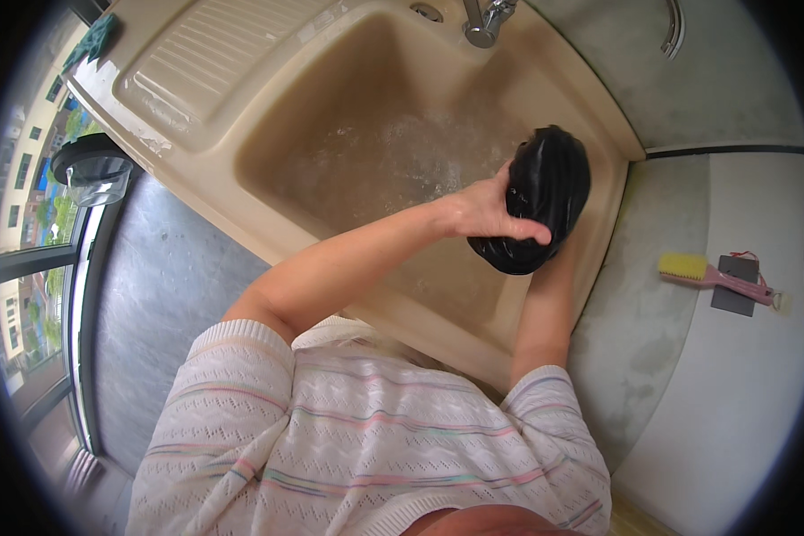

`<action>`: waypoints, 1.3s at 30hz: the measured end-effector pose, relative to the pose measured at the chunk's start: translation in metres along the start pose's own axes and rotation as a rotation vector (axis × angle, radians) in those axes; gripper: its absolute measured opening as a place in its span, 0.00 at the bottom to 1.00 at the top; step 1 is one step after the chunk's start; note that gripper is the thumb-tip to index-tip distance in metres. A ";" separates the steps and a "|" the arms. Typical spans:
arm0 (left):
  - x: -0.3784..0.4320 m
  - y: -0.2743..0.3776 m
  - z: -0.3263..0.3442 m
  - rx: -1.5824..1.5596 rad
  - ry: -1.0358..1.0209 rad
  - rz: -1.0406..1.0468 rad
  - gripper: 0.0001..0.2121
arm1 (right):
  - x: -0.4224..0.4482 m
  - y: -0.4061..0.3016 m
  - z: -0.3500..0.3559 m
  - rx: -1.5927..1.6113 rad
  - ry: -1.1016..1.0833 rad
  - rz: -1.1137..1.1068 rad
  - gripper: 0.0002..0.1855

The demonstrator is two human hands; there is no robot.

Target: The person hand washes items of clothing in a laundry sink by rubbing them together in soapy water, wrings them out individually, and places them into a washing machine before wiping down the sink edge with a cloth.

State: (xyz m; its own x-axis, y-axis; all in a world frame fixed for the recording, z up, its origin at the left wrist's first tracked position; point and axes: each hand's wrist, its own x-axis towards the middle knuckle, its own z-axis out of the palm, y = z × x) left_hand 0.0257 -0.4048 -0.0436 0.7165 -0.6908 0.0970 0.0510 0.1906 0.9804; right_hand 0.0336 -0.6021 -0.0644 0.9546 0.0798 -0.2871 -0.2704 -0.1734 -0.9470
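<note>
A wet, glossy black bundle, which looks like folded cloth (549,181), is held above the right side of the beige sink basin (275,127). My left hand (486,209) grips its left side, with the thumb stretched across the front near its lower part. My right forearm (551,305) reaches up from below and passes behind the bundle. The bundle hides my right hand, so its fingers do not show. Cloudy water with some bubbles (435,157) lies in the basin beneath.
A chrome faucet (482,33) stands at the basin's far edge, beside a round drain fitting (427,12). Left is a ribbed drainboard (187,67) with a green cloth (92,39) at its corner. A yellow-bristled brush (717,275) hangs at right. Windows (33,221) line the left.
</note>
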 end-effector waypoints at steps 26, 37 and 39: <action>-0.003 -0.004 -0.030 -0.928 0.030 -0.568 0.18 | 0.039 -0.034 0.008 0.177 -0.079 -0.093 0.30; -0.009 0.010 -0.003 -1.132 0.127 -0.313 0.19 | -0.006 -0.030 0.022 0.952 -0.347 -0.297 0.23; 0.001 0.003 -0.011 -1.357 -0.064 -0.393 0.21 | -0.005 -0.031 0.017 0.916 -0.314 -0.246 0.21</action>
State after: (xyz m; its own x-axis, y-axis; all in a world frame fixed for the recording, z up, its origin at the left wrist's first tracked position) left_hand 0.0342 -0.3972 -0.0423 0.4684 -0.8783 -0.0962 0.8832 0.4685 0.0233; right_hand 0.0350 -0.5802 -0.0364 0.9564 0.2904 0.0325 -0.1878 0.6960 -0.6930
